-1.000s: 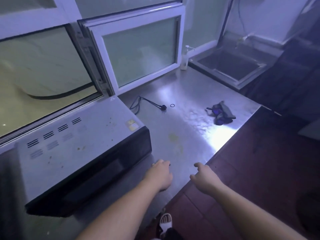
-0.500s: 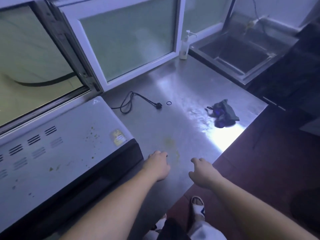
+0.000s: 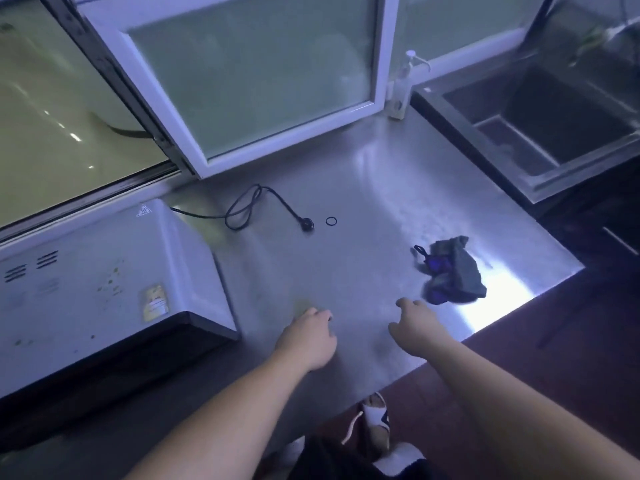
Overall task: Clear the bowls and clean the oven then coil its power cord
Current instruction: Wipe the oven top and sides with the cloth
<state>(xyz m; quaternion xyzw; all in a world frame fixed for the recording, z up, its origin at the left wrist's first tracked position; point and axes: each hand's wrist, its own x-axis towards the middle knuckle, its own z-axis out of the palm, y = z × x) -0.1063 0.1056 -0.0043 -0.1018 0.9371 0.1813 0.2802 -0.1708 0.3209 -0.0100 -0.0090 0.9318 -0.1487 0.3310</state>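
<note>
Oven (image 3: 100, 292): one, which I see on the left of the steel worktop (image 3: 363, 209), top spotted with stains.
Power cord (image 3: 249, 209): one, lying loose in a loop beyond the oven, plug just beside one small black ring (image 3: 331, 221).
Cloth (image 3: 450, 271): one, crumpled, right of centre.
Pump bottle (image 3: 403, 86): one, far, by the window frame.
Sink (image 3: 540, 116): one, far right.
Hands: two, left hand (image 3: 308, 339) and right hand (image 3: 415, 325), apart at the near edge, fingers loosely curled, empty; the right is near the cloth, not touching it.
</note>
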